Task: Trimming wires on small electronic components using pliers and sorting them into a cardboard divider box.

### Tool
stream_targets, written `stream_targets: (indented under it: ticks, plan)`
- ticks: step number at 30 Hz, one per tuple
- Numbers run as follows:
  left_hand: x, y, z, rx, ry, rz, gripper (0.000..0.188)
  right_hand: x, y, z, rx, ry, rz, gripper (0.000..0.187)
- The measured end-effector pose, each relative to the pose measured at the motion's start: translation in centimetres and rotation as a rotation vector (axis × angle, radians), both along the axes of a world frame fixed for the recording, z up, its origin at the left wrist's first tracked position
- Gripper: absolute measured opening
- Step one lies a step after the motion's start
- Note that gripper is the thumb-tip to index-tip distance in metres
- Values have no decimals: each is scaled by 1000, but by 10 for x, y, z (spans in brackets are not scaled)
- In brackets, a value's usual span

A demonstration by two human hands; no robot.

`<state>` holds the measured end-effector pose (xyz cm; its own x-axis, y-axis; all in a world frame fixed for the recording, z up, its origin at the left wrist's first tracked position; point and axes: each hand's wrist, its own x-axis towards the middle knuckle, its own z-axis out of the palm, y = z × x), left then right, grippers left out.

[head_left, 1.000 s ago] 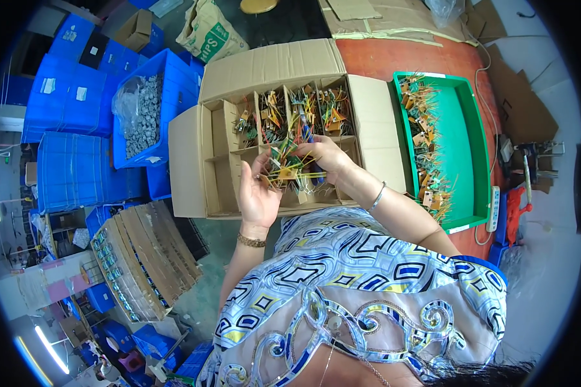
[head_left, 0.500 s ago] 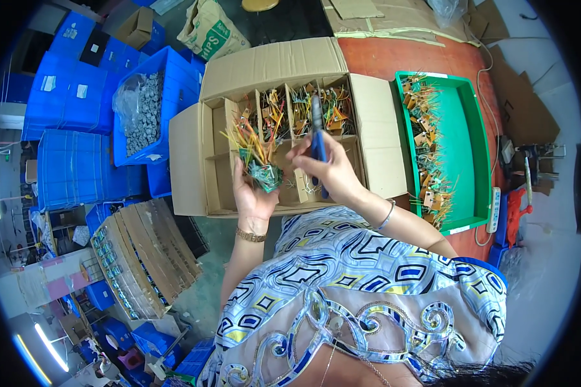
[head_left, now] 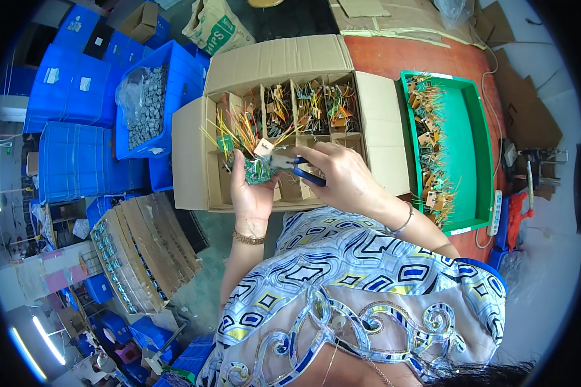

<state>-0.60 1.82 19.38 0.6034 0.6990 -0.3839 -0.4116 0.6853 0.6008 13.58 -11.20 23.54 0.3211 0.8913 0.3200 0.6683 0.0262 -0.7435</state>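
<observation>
My left hand is closed around a bunch of small green circuit boards. Red, yellow and green wires fan out from the bunch, and a tan board piece stands among them. In my right hand are blue-handled pliers. Their jaws reach toward the boards and look blurred, so I cannot tell whether they touch. Both hands are over the near part of an open cardboard box with cardboard dividers. Its far compartments hold more wired circuit boards.
To the right, a green tray has a row of wired boards along its left side. A blue bin of grey parts stands left of the box, beside blue crates. Stacked cardboard lies at lower left.
My right hand has lowered the pliers from pointing up to pointing left at the boards. The bunch in my left hand has turned, its wires spreading wider.
</observation>
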Motion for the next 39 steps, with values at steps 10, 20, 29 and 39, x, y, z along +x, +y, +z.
stream_targets:
  ticks: [10, 20, 29, 39]
  plan:
    - [6, -7, 10, 148, 86, 95, 34, -7, 2, -6, -251, -325, -73, 51]
    - [6, -10, 18, 191, 118, 90, 33, -11, 8, -3, -304, -358, -106, 42]
    - [5, -5, 27, 146, 131, 3, 30, 14, 8, 3, -398, -171, 54, 26]
    - [9, -1, 40, 60, 142, -89, 25, 64, 27, -9, -534, 302, 446, 32]
